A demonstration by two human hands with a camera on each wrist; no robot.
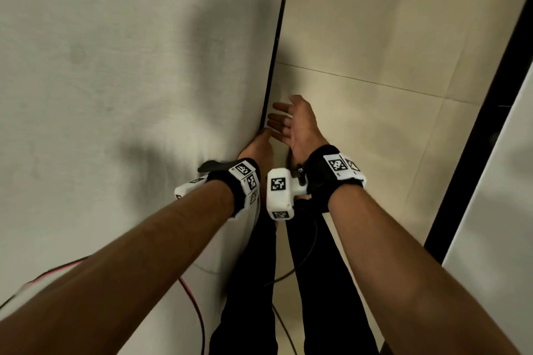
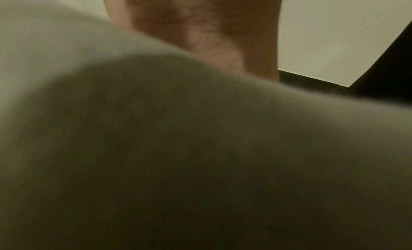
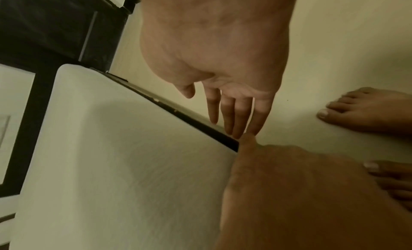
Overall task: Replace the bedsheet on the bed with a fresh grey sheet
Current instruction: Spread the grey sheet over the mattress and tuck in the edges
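Pale floor tiles flank the sheeted off-white mattress edge. Left hand presses there (grip hidden); right hand hovers beside it, fingers spread. Likely tucking; next, push fabric under.

Pale grey-white, faintly ribbed sheet left of the right hand's fingers. Thin black bed edge just beside those fingers. Plain cream floor tiles with thin dark joints to their right. Black-and-white square-code markers on black wrist bands. Black trousers, red cable below.
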